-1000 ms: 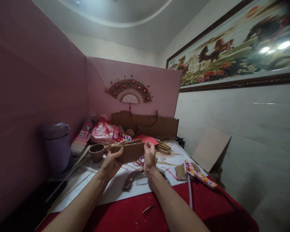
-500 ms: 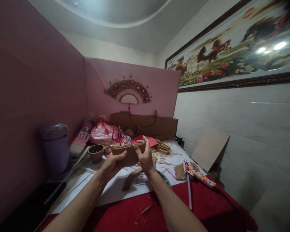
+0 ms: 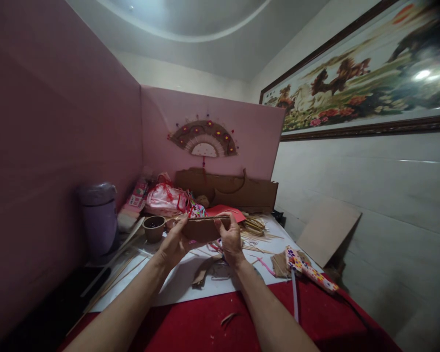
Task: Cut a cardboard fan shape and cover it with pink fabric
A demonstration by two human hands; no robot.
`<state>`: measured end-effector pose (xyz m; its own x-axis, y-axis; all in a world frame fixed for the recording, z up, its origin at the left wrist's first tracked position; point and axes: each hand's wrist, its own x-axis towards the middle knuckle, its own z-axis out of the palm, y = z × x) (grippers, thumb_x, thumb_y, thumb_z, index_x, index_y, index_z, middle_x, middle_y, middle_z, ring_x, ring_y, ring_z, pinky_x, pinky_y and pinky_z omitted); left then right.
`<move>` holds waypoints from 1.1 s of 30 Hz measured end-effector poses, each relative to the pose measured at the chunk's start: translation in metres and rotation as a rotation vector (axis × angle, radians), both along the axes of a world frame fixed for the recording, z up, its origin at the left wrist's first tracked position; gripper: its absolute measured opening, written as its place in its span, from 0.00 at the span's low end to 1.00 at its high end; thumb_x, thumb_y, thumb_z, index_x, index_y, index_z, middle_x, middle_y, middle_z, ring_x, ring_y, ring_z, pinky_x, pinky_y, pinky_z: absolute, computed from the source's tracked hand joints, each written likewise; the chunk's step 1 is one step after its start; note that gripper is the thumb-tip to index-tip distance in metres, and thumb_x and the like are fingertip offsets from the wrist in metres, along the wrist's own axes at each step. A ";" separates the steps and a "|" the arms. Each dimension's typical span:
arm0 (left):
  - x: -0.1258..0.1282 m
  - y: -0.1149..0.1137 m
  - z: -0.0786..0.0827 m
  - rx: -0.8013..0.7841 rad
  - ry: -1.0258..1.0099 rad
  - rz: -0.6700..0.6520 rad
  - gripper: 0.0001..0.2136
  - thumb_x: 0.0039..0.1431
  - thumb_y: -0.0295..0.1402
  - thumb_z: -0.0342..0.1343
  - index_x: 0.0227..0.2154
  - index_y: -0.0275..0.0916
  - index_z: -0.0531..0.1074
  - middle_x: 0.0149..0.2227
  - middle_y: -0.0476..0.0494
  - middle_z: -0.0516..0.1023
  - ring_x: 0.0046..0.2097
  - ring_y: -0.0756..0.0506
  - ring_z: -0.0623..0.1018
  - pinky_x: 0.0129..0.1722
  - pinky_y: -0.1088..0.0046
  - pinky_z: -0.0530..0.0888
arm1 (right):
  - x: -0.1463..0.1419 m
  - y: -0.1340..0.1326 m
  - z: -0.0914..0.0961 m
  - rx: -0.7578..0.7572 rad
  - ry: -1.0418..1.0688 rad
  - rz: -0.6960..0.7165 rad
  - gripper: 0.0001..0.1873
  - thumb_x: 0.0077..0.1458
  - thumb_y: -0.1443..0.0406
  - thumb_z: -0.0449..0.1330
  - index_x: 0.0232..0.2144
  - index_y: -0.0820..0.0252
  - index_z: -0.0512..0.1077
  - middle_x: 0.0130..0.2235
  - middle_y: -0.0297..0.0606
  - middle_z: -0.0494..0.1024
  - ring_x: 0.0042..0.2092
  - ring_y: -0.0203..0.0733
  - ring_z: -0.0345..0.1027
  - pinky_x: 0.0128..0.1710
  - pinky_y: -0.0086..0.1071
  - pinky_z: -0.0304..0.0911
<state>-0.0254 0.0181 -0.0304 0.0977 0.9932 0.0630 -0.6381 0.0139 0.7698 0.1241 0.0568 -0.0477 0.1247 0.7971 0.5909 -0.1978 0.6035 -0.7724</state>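
"Where's the flat brown cardboard piece [image 3: 203, 230]?"
"Twelve o'clock, clamped between left hand [image 3: 176, 241] and right hand [image 3: 231, 244]."
"And the round brown cup [image 3: 154, 236]?"
"Nine o'clock from the cardboard, dark contents [image 3: 155, 225] inside."

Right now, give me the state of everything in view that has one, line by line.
Cardboard piece: held up in both hands
Left hand: gripping its left end
Right hand: gripping its right end
Brown cup: upright, uncovered, dark contents
Purple container: upright
Decorated fan: spread open
Large cardboard sheet: standing on edge, cut
Floral glue gun: lying down; on or off, cannot tell
Framed picture: hung up
Pale board: leaning
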 end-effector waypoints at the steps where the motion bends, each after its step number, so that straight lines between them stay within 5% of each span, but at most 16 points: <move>1: 0.000 0.001 -0.001 -0.011 -0.010 0.010 0.15 0.53 0.40 0.57 0.42 0.39 0.68 0.40 0.38 0.78 0.44 0.36 0.77 0.43 0.47 0.72 | -0.001 0.000 -0.001 -0.012 0.016 0.020 0.13 0.47 0.57 0.61 0.33 0.57 0.65 0.29 0.33 0.71 0.31 0.38 0.65 0.31 0.29 0.61; 18: 0.008 0.001 0.004 -0.048 0.073 0.251 0.11 0.51 0.32 0.55 0.39 0.38 0.68 0.28 0.47 0.74 0.29 0.44 0.76 0.28 0.55 0.77 | -0.011 -0.005 -0.006 -0.103 0.078 0.085 0.17 0.50 0.51 0.58 0.29 0.58 0.65 0.26 0.29 0.64 0.29 0.34 0.58 0.30 0.26 0.57; 27: 0.012 -0.004 0.002 0.003 0.116 0.227 0.10 0.51 0.34 0.57 0.36 0.37 0.68 0.34 0.44 0.76 0.34 0.44 0.78 0.31 0.58 0.78 | -0.011 -0.002 -0.003 -0.227 0.204 0.069 0.17 0.46 0.51 0.60 0.29 0.58 0.64 0.25 0.29 0.66 0.28 0.35 0.61 0.28 0.27 0.59; 33: 0.013 -0.003 0.002 -0.067 0.117 0.203 0.08 0.53 0.34 0.55 0.35 0.37 0.68 0.32 0.43 0.77 0.33 0.43 0.78 0.30 0.54 0.77 | -0.010 0.004 -0.009 -0.175 0.131 -0.049 0.17 0.48 0.51 0.59 0.28 0.59 0.65 0.25 0.30 0.67 0.27 0.35 0.61 0.28 0.28 0.60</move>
